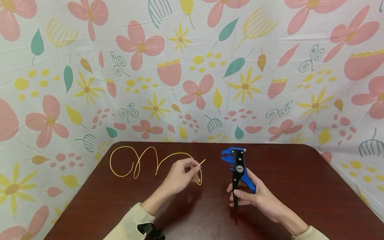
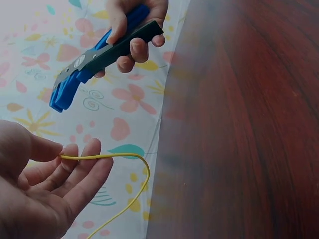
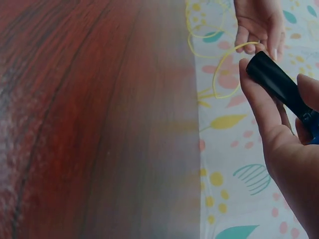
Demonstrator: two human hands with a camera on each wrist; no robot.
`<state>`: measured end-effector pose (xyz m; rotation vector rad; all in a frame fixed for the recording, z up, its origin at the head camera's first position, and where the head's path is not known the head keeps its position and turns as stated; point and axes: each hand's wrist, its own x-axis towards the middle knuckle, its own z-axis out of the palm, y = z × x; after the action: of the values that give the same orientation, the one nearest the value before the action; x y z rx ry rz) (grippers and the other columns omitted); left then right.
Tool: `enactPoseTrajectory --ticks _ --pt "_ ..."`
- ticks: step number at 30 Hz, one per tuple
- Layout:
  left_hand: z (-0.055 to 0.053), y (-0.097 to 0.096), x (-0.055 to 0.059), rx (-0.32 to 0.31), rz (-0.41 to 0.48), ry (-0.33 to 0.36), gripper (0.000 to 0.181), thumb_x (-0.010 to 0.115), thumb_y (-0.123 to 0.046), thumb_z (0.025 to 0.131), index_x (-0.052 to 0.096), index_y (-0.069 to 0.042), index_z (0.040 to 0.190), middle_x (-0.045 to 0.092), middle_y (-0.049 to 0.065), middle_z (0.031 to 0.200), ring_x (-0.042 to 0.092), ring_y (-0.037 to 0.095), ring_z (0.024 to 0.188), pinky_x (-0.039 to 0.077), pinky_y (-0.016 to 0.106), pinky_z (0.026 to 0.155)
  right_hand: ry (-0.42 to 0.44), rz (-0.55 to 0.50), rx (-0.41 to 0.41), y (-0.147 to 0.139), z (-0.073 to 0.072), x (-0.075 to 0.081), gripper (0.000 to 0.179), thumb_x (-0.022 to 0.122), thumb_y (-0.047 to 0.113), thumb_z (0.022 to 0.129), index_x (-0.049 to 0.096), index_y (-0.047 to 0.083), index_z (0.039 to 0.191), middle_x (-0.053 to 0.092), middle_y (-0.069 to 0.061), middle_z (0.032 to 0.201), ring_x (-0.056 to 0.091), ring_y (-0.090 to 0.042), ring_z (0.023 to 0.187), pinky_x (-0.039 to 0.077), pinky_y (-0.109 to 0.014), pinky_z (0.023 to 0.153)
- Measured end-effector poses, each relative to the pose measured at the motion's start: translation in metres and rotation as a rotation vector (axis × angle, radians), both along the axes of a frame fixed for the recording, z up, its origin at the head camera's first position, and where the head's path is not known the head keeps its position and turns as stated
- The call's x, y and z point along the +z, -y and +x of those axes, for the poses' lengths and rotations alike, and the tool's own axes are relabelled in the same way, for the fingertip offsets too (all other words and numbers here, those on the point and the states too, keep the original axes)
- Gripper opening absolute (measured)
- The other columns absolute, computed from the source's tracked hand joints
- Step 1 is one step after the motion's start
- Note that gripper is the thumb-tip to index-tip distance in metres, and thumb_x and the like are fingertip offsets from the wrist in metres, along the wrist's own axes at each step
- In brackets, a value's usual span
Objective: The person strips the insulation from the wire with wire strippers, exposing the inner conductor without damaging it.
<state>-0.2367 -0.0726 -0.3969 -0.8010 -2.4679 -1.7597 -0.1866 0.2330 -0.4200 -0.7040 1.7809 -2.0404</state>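
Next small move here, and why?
Probably bring the thin yellow wire's tip toward the blue-and-black wire stripper: the left hand pinches the wire near that tip, the right hand holds the stripper, its jaws facing the wire, and a gap separates them.

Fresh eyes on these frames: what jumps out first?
Probably the blue-and-black tool, gripped in the right hand at the head view's right of centre. Next, the yellow wire, pinched in the left hand and looping off to the left. Behind the dark table, the flowered backdrop is loud too.
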Motion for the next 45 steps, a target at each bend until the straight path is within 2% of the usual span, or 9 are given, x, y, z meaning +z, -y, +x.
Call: enactPoseTrajectory --ticks 4,7,11,14,19,23,27,36,45 --pt "0.002 0.000 0.000 0.004 0.004 -0.006 0.010 0.064 -0.011 0.106 0.071 -0.005 0.101 0.071 0.009 0.076 0.073 0.025 0.071 0.061 0.038 0.067 0.014 -0.003 0.017 0.002 0.002 0.002 0.069 0.053 -0.001 0.108 0.018 0.018 0.165 0.058 -0.031 0.119 0.069 -0.037 0.097 0.056 -0.069 0.086" --pt "0.003 0.000 0.002 0.016 0.000 -0.016 0.011 0.065 -0.013 0.106 0.072 -0.006 0.101 0.071 0.007 0.074 0.072 0.024 0.069 0.055 0.028 0.063 0.037 -0.001 0.025 0.002 0.002 0.003 0.059 0.052 0.000 0.109 0.028 0.012 0.162 0.059 -0.027 0.116 0.070 -0.036 0.095 0.057 -0.067 0.086" --pt "0.003 -0.001 0.002 0.022 0.003 -0.010 0.011 0.065 -0.014 0.106 0.072 -0.007 0.102 0.071 0.006 0.073 0.072 0.023 0.070 0.050 0.025 0.063 0.064 0.011 0.036 0.001 0.003 0.003 0.045 0.053 0.003 0.110 0.042 0.002 0.154 0.060 -0.023 0.113 0.070 -0.032 0.094 0.057 -0.065 0.087" --pt "0.002 -0.002 0.000 0.001 0.061 0.050 0.010 0.064 -0.012 0.106 0.071 -0.005 0.103 0.072 0.010 0.077 0.074 0.025 0.072 0.056 0.028 0.068 0.069 0.015 0.046 0.002 0.004 0.004 0.040 0.053 0.004 0.110 0.046 -0.002 0.149 0.061 -0.022 0.112 0.070 -0.031 0.093 0.057 -0.066 0.087" --pt "0.001 -0.001 -0.003 -0.045 0.196 0.174 0.011 0.062 -0.008 0.106 0.068 0.001 0.104 0.070 0.019 0.085 0.074 0.033 0.075 0.063 0.042 0.075 0.074 -0.003 0.061 0.003 0.006 0.003 0.039 0.052 0.004 0.111 0.043 -0.002 0.148 0.060 -0.024 0.114 0.071 -0.036 0.098 0.055 -0.069 0.087" --pt "0.002 0.000 -0.004 -0.069 0.238 0.207 0.011 0.061 -0.007 0.106 0.066 0.003 0.105 0.066 0.019 0.086 0.073 0.032 0.074 0.064 0.042 0.074 0.081 -0.003 0.051 0.006 0.006 0.004 0.039 0.052 0.006 0.111 0.042 0.000 0.149 0.060 -0.030 0.120 0.071 -0.043 0.106 0.055 -0.068 0.088" --pt "0.003 0.000 -0.003 -0.084 0.249 0.207 0.011 0.059 -0.008 0.107 0.064 0.002 0.106 0.064 0.016 0.080 0.070 0.029 0.071 0.063 0.039 0.072 0.086 0.011 0.042 0.007 0.006 0.004 0.041 0.052 0.007 0.111 0.041 0.001 0.150 0.060 -0.035 0.122 0.072 -0.042 0.104 0.056 -0.067 0.089" --pt "0.007 0.000 0.000 -0.104 0.272 0.201 0.010 0.054 -0.003 0.108 0.057 0.006 0.106 0.064 0.013 0.073 0.067 0.025 0.062 0.064 0.043 0.070 0.109 -0.023 0.094 0.008 0.005 0.003 0.039 0.048 0.006 0.112 0.040 -0.001 0.150 0.065 -0.019 0.110 0.072 -0.030 0.093 0.057 -0.066 0.087" --pt "0.009 0.001 0.001 -0.074 0.183 0.120 0.007 0.054 -0.002 0.108 0.059 0.002 0.106 0.067 0.017 0.074 0.068 0.030 0.058 0.063 0.042 0.063 0.092 -0.054 0.126 0.011 0.004 0.002 0.035 0.046 0.003 0.112 0.045 -0.001 0.147 0.066 -0.020 0.106 0.073 -0.031 0.088 0.057 -0.069 0.082"
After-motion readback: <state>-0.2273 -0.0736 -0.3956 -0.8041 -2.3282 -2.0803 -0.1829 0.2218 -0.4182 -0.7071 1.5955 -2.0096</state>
